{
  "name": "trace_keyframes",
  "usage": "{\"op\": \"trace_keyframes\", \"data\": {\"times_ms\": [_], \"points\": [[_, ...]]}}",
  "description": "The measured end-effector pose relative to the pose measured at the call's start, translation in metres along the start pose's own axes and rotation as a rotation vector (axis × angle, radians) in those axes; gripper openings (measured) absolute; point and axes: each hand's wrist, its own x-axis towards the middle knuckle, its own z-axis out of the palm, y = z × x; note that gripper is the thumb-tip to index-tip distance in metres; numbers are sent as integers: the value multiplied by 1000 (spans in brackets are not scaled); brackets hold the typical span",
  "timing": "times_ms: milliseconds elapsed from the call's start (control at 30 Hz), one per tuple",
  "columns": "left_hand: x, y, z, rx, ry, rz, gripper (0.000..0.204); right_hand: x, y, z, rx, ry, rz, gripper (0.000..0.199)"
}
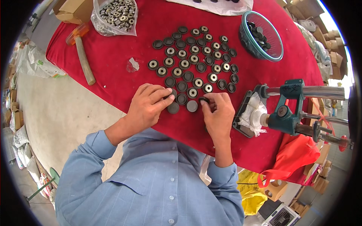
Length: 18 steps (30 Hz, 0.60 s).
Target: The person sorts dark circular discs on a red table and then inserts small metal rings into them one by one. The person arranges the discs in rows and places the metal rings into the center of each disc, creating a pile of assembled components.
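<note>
Pinched small black cap [204, 100] in right hand [217, 113] fingertips, near counter's [113, 75] front edge. Left hand [148, 105] fingers curled, pressed on disc [173, 108] just left; nxt disc [192, 106] betw. both hands.

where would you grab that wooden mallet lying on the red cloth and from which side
Grip the mallet around the middle of its pale wooden handle, coming down from above. It lies flat on the red cloth, handle pointing toward the near table edge, orange head toward the far corner beside the cardboard box. The handle's long sides are free, so fingers probably close across it easily; the left hand is nearer.
</note>
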Motion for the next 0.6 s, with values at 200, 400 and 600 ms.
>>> {"op": "trace_keyframes", "data": {"times_ms": [200, 400, 600], "points": [[17, -15, 4, -146, 94, -251, 30, 19, 12, -6, -140, 212, -179, 20], [25, -24, 13, -119, 38, -270, 32, 23, 14, 8, -358, 201, -290, 22], [27, -24, 12, -196, 16, -311, 31, 22, 19, 15, -302, 246, -375, 20]]}}
